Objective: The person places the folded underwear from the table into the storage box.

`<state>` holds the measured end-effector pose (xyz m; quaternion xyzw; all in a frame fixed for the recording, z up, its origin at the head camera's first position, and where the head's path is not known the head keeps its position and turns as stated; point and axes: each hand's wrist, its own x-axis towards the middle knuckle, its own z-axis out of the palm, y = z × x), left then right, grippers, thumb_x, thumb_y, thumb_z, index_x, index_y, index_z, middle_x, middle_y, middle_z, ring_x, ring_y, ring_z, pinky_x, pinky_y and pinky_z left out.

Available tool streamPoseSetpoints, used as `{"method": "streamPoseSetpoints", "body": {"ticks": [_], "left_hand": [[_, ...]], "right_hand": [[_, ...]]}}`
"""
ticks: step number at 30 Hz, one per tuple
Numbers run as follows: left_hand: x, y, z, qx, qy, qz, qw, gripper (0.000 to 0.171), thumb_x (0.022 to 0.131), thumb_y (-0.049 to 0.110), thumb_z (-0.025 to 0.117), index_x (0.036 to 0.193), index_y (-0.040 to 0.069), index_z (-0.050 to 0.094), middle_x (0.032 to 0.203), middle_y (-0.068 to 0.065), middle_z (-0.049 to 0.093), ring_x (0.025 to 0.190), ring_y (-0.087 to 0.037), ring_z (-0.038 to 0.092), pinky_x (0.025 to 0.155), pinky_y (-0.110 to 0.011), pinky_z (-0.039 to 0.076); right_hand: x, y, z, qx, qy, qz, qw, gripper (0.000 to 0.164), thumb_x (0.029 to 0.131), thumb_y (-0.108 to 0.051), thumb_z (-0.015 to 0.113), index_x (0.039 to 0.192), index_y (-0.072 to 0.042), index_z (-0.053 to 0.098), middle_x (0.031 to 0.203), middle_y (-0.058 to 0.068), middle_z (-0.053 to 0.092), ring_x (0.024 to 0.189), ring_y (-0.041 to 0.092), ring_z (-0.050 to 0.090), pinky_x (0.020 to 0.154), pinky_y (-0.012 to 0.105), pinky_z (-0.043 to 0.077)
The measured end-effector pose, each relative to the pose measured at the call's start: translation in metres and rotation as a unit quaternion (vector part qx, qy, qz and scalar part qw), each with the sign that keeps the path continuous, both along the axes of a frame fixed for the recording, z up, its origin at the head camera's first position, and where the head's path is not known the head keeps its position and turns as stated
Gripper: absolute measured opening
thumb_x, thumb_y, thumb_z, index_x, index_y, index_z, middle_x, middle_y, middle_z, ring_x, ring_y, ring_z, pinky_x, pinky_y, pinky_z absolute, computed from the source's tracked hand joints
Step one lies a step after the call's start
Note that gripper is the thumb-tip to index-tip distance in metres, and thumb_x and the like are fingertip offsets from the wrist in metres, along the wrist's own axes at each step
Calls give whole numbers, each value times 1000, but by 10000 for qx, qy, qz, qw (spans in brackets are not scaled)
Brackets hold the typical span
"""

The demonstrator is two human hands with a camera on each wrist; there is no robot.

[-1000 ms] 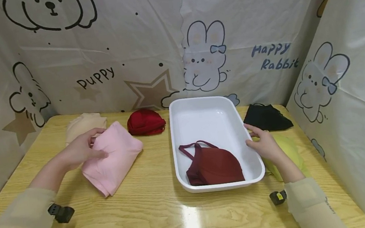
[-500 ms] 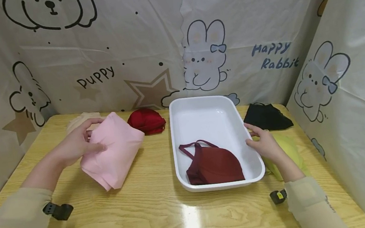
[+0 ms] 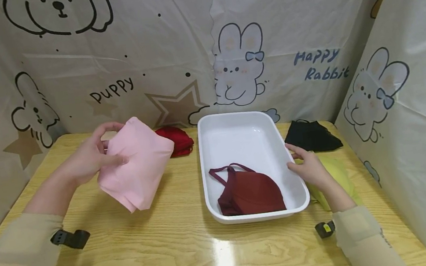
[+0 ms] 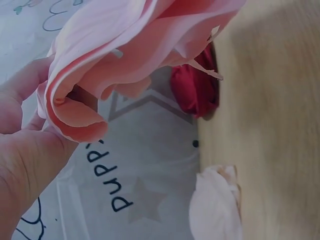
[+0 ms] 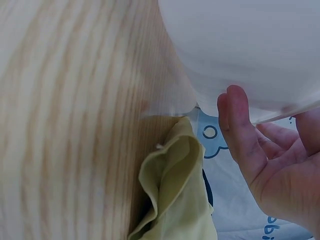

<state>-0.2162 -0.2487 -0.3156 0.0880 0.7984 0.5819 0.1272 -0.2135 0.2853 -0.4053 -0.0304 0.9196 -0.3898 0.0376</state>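
My left hand (image 3: 88, 159) grips a folded pink bra (image 3: 137, 164) by its left side, thumb in front, holding it above the table. In the left wrist view its layers curl and a thin strap hangs off. My right hand (image 3: 310, 167) holds the right rim of a white plastic tray (image 3: 203, 160), with some fingers against the outer wall in the right wrist view. A rust-red bra (image 3: 254, 192) with dark maroon straps lies in the tray's near end.
Behind the pink bra lies a dark red bra (image 3: 178, 141). A beige garment (image 4: 215, 205) shows in the left wrist view. Right of the tray lie a black garment (image 3: 311, 136) and a yellow-green garment (image 3: 338, 175). Printed cloth (image 3: 170, 45) walls the wooden table (image 3: 152, 256).
My left hand has lifted the pink bra up from the table and slightly to the right. It now covers part of the dark red bra. My right hand and the tray stay put.
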Motion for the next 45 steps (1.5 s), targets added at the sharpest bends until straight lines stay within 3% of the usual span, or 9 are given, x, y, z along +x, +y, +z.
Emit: {"method": "streamPoseSetpoints", "body": {"ticks": [8, 24, 33, 40, 45], "left_hand": [[-3, 9, 15, 170, 145, 78, 9997, 77, 80, -4, 71, 135, 29, 29, 103, -15, 53, 85, -24, 62, 67, -42, 56], [-13, 40, 45, 457, 368, 228, 9980, 76, 81, -5, 69, 137, 29, 30, 116, -20, 46, 93, -23, 59, 68, -40, 57], [-24, 61, 49, 1231, 409, 446, 9905, 74, 79, -9, 69, 135, 27, 37, 108, -21, 46, 87, -22, 60, 64, -34, 57], [-30, 74, 52, 1396, 361, 743, 9868, 76, 78, -9, 71, 134, 31, 38, 106, -19, 46, 84, -23, 60, 64, -33, 56], [-35, 85, 51, 1775, 400, 830, 9798, 74, 77, -12, 69, 132, 30, 40, 98, -16, 48, 79, -20, 61, 60, -30, 55]], "right_hand": [[0, 1, -1, -34, 11, 13, 10000, 60, 92, -11, 57, 146, -6, 32, 123, 28, 54, 104, 38, 58, 80, 45, 55], [-1, 2, 0, 10, 47, 41, 10000, 60, 92, -10, 56, 146, -6, 32, 122, 29, 54, 104, 39, 57, 81, 46, 55], [0, 0, 1, 23, 8, 28, 10000, 60, 92, -11, 56, 147, -6, 32, 123, 28, 54, 104, 38, 58, 81, 47, 54], [0, -1, 1, 14, -31, -8, 10000, 60, 92, -12, 56, 147, -7, 31, 123, 28, 53, 104, 38, 57, 82, 46, 54], [1, -1, 1, 26, -48, -37, 10000, 60, 93, -12, 56, 147, -7, 31, 123, 28, 53, 105, 39, 57, 82, 46, 54]]}}
